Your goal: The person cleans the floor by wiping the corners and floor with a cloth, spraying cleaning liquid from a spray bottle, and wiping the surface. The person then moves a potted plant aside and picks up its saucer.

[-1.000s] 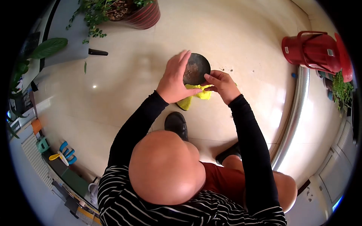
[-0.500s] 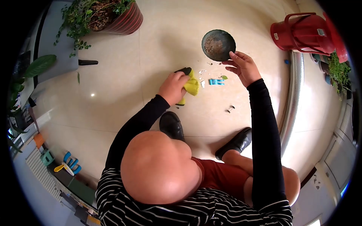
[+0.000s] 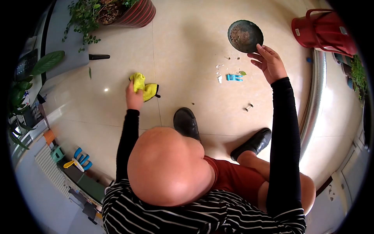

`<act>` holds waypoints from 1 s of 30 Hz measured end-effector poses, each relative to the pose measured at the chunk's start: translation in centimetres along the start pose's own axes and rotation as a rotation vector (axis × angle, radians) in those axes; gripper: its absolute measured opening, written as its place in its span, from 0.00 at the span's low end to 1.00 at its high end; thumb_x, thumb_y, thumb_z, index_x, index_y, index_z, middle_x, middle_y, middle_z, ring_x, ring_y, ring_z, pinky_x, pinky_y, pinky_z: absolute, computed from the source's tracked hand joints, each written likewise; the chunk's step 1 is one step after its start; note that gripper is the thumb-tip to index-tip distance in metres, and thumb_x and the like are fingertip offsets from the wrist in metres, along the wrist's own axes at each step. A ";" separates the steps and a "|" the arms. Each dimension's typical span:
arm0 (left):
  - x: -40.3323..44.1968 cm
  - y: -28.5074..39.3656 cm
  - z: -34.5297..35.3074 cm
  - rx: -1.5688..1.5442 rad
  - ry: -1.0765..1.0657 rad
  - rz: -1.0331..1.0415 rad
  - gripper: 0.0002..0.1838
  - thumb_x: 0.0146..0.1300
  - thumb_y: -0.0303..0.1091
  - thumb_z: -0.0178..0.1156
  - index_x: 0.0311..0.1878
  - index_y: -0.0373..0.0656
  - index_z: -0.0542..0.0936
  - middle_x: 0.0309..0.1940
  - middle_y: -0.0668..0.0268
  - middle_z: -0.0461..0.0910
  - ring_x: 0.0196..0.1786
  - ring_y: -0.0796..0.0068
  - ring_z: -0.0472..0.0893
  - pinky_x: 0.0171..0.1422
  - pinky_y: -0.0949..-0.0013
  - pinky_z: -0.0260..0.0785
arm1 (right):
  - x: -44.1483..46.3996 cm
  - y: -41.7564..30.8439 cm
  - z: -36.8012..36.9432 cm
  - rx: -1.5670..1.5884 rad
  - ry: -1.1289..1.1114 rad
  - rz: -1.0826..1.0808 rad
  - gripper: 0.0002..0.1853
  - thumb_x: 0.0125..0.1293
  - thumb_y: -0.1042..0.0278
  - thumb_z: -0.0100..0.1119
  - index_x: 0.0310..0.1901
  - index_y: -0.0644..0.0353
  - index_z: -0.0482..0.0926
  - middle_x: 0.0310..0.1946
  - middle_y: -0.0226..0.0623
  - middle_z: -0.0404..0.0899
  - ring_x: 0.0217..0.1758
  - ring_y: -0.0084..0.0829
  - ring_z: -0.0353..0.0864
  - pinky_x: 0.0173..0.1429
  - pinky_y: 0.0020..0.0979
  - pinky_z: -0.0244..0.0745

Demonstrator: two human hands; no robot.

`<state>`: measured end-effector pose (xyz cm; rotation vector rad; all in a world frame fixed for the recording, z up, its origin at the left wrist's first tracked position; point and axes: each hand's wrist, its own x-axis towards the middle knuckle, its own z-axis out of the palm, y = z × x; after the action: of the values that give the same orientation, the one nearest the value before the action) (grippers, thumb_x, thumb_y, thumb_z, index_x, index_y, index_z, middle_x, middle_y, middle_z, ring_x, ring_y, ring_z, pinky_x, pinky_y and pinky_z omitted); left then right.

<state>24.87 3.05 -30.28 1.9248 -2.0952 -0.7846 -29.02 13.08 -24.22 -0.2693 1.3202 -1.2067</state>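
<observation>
My right hand (image 3: 269, 62) grips the near edge of a round dark dish (image 3: 245, 36), which holds brown crumbly dirt. My left hand (image 3: 135, 95), well to the left, is closed on a yellow cloth (image 3: 148, 90) with a dark edge. On the floor below the dish lie a flat light-blue piece (image 3: 234, 77), a small green leaf (image 3: 243, 73), white fragments (image 3: 219, 79) and a few dark crumbs. A small dark-ended piece (image 3: 249, 107) rests nearer my right shoe.
A striped red pot (image 3: 136, 15) with a trailing plant is at the upper left. A red bucket-like container (image 3: 323, 31) stands at the upper right, beside a silvery pipe (image 3: 314, 105). My black shoes (image 3: 186, 123) are on the tiled floor (image 3: 175, 66).
My left hand let go of the dish, took hold of the cloth and moved left with it. My right hand carried the dish up and to the right, and the floor pieces came into view.
</observation>
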 end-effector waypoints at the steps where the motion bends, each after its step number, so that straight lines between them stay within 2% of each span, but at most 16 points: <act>1: -0.7 -2.7 2.8 0.118 0.047 -0.093 0.36 0.59 0.27 0.59 0.74 0.40 0.65 0.65 0.43 0.70 0.66 0.42 0.71 0.71 0.52 0.65 | 0.1 0.1 -0.1 0.004 0.002 0.003 0.13 0.74 0.58 0.61 0.49 0.59 0.79 0.44 0.34 0.85 0.51 0.31 0.86 0.54 0.30 0.78; 3: -3.2 1.5 6.1 0.241 0.192 -0.123 0.35 0.59 0.28 0.60 0.72 0.38 0.66 0.62 0.43 0.70 0.66 0.40 0.70 0.72 0.52 0.64 | 0.2 0.0 -0.4 0.011 0.003 -0.004 0.12 0.74 0.59 0.61 0.49 0.59 0.78 0.44 0.34 0.85 0.51 0.31 0.86 0.54 0.30 0.78; 4: -4.2 4.0 7.8 0.200 0.193 -0.076 0.36 0.59 0.28 0.60 0.73 0.40 0.66 0.63 0.42 0.69 0.67 0.40 0.69 0.72 0.52 0.64 | 0.1 0.0 -0.3 0.015 -0.001 -0.007 0.12 0.74 0.59 0.60 0.49 0.59 0.78 0.44 0.34 0.85 0.51 0.31 0.86 0.54 0.31 0.78; 6: -5.9 10.1 10.0 0.138 0.111 0.050 0.36 0.58 0.27 0.61 0.73 0.44 0.67 0.65 0.41 0.68 0.69 0.40 0.67 0.73 0.52 0.64 | 0.2 -0.1 -0.1 0.018 -0.006 -0.012 0.12 0.74 0.59 0.60 0.48 0.59 0.78 0.44 0.35 0.85 0.51 0.31 0.86 0.55 0.31 0.78; 9: -5.5 15.7 10.5 -0.109 -0.206 0.356 0.32 0.57 0.27 0.60 0.69 0.45 0.73 0.67 0.45 0.67 0.68 0.42 0.67 0.72 0.51 0.63 | 0.1 -0.5 0.0 0.021 0.002 -0.025 0.12 0.74 0.59 0.60 0.48 0.59 0.78 0.45 0.35 0.84 0.50 0.31 0.86 0.54 0.31 0.79; 10: -4.6 17.5 9.8 -0.321 -0.269 0.378 0.28 0.55 0.24 0.59 0.62 0.42 0.78 0.61 0.49 0.74 0.64 0.45 0.72 0.70 0.55 0.66 | -0.2 -0.8 0.1 0.021 0.003 -0.032 0.12 0.74 0.59 0.60 0.48 0.59 0.78 0.45 0.35 0.84 0.50 0.31 0.86 0.54 0.31 0.79; 14: -2.3 21.2 5.1 -0.430 -0.095 0.525 0.24 0.53 0.20 0.56 0.56 0.38 0.79 0.53 0.51 0.80 0.57 0.47 0.79 0.65 0.57 0.71 | -0.9 -1.8 -0.3 0.023 0.007 -0.062 0.12 0.74 0.59 0.60 0.47 0.58 0.78 0.44 0.34 0.84 0.50 0.31 0.86 0.53 0.30 0.78; 17: -1.1 19.2 2.5 -0.328 0.006 0.499 0.24 0.54 0.20 0.55 0.57 0.38 0.80 0.55 0.52 0.80 0.58 0.51 0.79 0.66 0.58 0.70 | -1.1 -1.7 -1.3 0.041 0.015 -0.066 0.12 0.74 0.58 0.61 0.47 0.58 0.78 0.44 0.34 0.84 0.50 0.30 0.86 0.53 0.30 0.78; 20: -1.4 16.4 -0.2 -0.119 0.279 0.424 0.25 0.53 0.18 0.55 0.56 0.40 0.81 0.57 0.53 0.80 0.59 0.50 0.78 0.67 0.56 0.70 | -1.4 -1.7 -1.3 0.070 0.047 -0.064 0.11 0.74 0.58 0.61 0.46 0.57 0.79 0.42 0.33 0.85 0.48 0.30 0.86 0.52 0.30 0.78; 21: -1.4 15.4 -1.0 -0.003 0.369 0.393 0.24 0.53 0.20 0.56 0.56 0.40 0.82 0.57 0.54 0.79 0.59 0.49 0.77 0.67 0.55 0.70 | -1.4 -1.6 -1.4 0.073 0.053 -0.061 0.11 0.73 0.58 0.62 0.46 0.57 0.79 0.42 0.33 0.85 0.48 0.30 0.86 0.52 0.30 0.78; 23: -2.0 13.1 -1.4 0.175 0.411 0.291 0.28 0.53 0.25 0.59 0.62 0.42 0.79 0.63 0.53 0.75 0.63 0.46 0.74 0.70 0.50 0.66 | -0.8 -1.0 -1.8 0.086 0.036 -0.044 0.12 0.74 0.57 0.62 0.46 0.57 0.79 0.41 0.32 0.84 0.48 0.29 0.86 0.52 0.30 0.78; 26: -1.2 8.1 2.5 0.316 0.049 0.349 0.36 0.53 0.31 0.62 0.70 0.44 0.71 0.70 0.51 0.68 0.68 0.42 0.68 0.74 0.46 0.61 | 0.2 -0.4 -1.5 0.098 0.004 -0.006 0.12 0.74 0.57 0.62 0.45 0.58 0.79 0.40 0.32 0.84 0.48 0.29 0.86 0.52 0.30 0.78; 27: -1.7 9.0 3.2 0.424 -0.198 0.213 0.44 0.51 0.33 0.64 0.75 0.47 0.64 0.74 0.48 0.60 0.72 0.38 0.61 0.76 0.44 0.56 | 0.4 -0.6 -1.2 0.103 -0.007 -0.007 0.12 0.74 0.57 0.62 0.45 0.58 0.79 0.40 0.32 0.84 0.48 0.29 0.86 0.52 0.30 0.78; 30: -2.2 9.2 3.5 0.461 -0.121 0.241 0.45 0.51 0.32 0.62 0.77 0.49 0.62 0.74 0.45 0.58 0.73 0.35 0.59 0.77 0.44 0.55 | 1.0 -0.3 -0.9 0.121 -0.033 -0.009 0.12 0.74 0.57 0.62 0.46 0.58 0.79 0.40 0.32 0.83 0.48 0.29 0.86 0.52 0.31 0.78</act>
<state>15.48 6.23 -28.18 1.7985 -2.7081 -0.3992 -30.10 12.61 -24.86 -0.2076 1.2137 -1.2796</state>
